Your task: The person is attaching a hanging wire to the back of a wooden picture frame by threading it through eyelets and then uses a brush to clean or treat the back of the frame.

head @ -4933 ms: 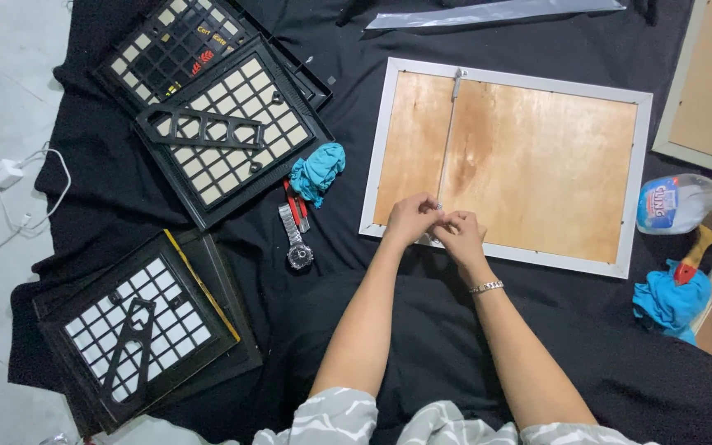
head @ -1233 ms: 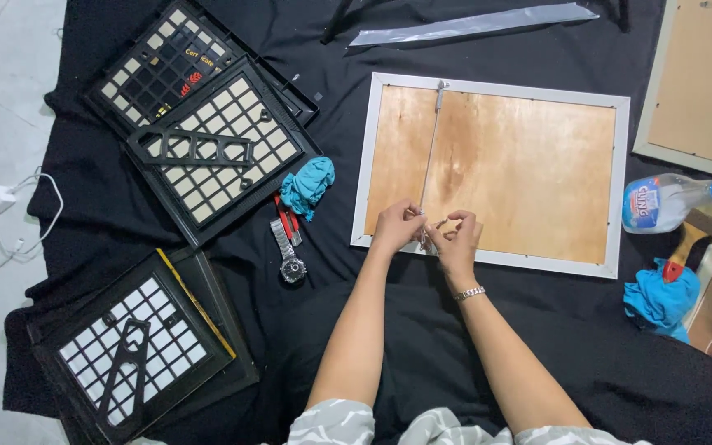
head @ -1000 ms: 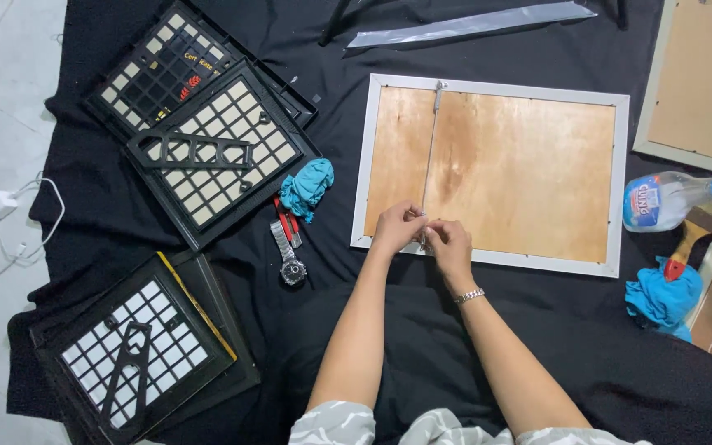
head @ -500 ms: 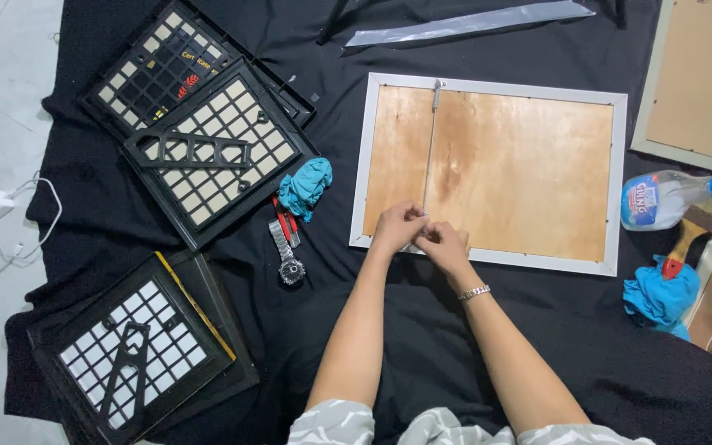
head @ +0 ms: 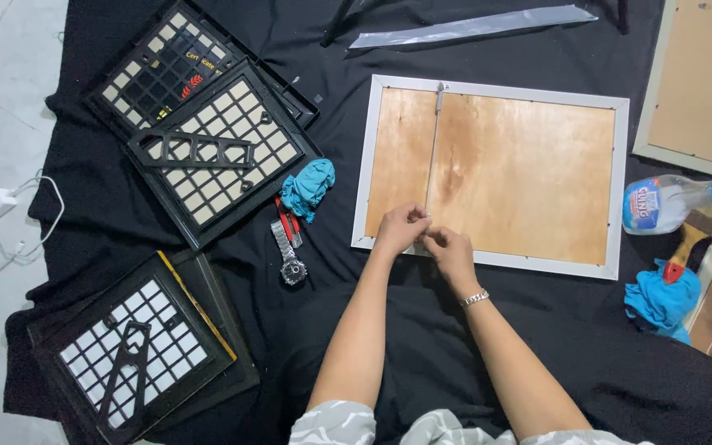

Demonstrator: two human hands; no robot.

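**Two hands at the frame's lower edge**

Three black grid-backed picture frames (head: 208, 152) lie left on the black cloth (head: 537, 354), beside one wristwatch (head: 288, 259). Two blue rags, one near (head: 308, 185). Left hand (head: 401, 227), fingers curled, pinching something too small to tell at the rim. Right hand (head: 448, 251) alongside, fingertips bunched, touching it. One white-framed wooden backing board (head: 521, 173) lies flat, centre-right, face down.

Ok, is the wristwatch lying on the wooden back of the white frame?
No, the wristwatch lies on the black cloth left of the white frame, beside the red pliers.
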